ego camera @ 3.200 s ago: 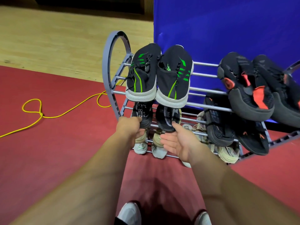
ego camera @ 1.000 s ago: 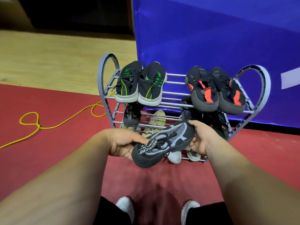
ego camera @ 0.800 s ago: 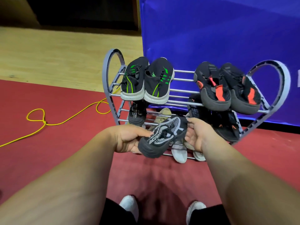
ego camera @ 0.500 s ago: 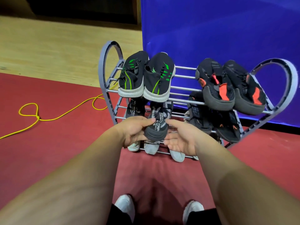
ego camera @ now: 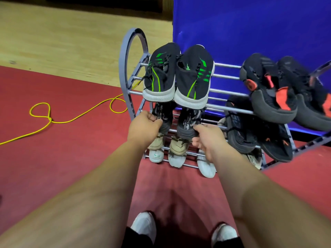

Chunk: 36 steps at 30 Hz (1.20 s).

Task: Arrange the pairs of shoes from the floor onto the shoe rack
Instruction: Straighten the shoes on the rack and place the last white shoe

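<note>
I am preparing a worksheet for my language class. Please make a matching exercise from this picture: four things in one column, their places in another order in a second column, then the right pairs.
Things
1. black sneakers with green stripes and white soles
2. black shoes with red-orange patches
3. black-and-grey knit shoes with white lettering
4. thin yellow cable

Places
A. red floor, left of the grey shoe rack
B. top tier, right side
C. middle tier, one in the left hand, one in the right hand
D. top tier, left side

Pairs: 1-D, 2-B, 3-C, 4-A
</note>
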### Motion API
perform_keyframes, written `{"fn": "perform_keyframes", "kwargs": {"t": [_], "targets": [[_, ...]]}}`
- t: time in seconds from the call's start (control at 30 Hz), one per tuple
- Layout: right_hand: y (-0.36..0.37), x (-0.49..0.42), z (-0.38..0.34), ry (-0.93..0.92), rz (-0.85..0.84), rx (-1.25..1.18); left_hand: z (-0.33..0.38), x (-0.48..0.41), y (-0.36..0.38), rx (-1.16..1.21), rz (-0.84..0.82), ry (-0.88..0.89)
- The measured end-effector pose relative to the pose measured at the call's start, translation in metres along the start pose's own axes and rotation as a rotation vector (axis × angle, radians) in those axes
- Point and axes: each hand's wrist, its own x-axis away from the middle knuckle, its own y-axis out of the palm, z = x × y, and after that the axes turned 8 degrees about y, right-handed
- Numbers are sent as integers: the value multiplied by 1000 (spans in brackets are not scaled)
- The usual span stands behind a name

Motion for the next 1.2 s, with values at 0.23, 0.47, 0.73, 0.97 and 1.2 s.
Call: {"fn": "perform_keyframes", "kwargs": {"t": [0.23,0.47,0.73,0.97,1.2], "targets": [[3,-20,7,-153,176,378,-10,-5,4,-79,-32,13],[7,-4,8,-270,144,586,-17,-7,15,-168,-103,22],[13,-14,11,-314,154,578,-24,-10,16,-201,-78,49],[22,-19,13,-320,162,562,-28,-11,17,-201,-59,58],[31,-22,14,-356,172,543,-30,-13,16,-183,-51,61]]}}
